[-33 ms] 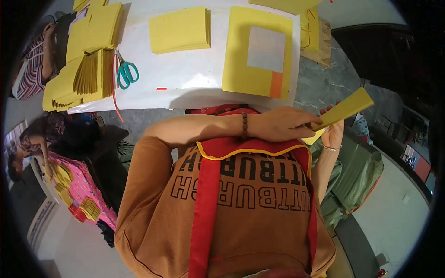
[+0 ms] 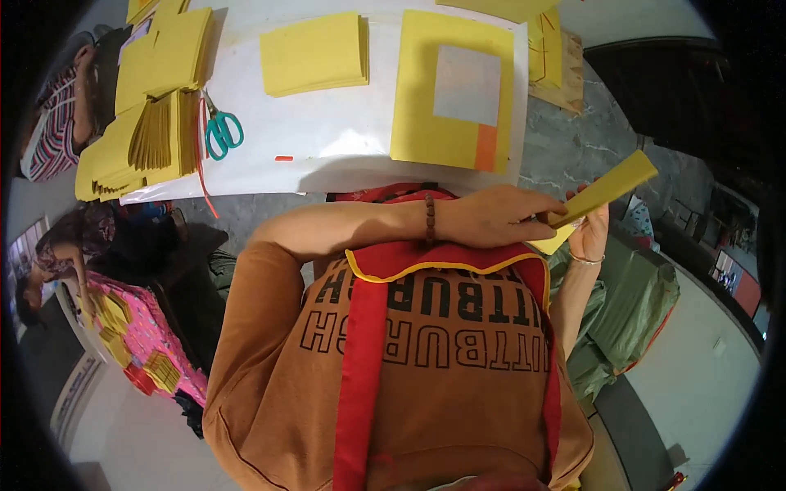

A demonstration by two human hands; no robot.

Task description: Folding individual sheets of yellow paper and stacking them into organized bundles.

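My left hand (image 2: 495, 219), with a dark bead bracelet at its wrist, reaches across my chest. Its fingers close on the near end of a narrow yellow paper bundle (image 2: 614, 186), which slants up to the right, past the table's edge. My right hand (image 2: 591, 235) wraps it from behind, fingertips showing along its upper edge; part of that hand is hidden. A second bit of yellow paper (image 2: 555, 241) shows below my left fingers. Closest on the white table (image 2: 327, 123) lies a large yellow sheet (image 2: 413, 123) bearing a pale rectangle and an orange strip.
A stack of yellow sheets (image 2: 315, 53) lies mid-table. Teal-handled scissors (image 2: 223, 135) rest beside yellow piles (image 2: 160, 61) on the left. A small red strip (image 2: 284, 158) is near the front edge. Other people sit at left, one by a pink-covered table (image 2: 176, 356). Green sacking (image 2: 630, 311) stands right.
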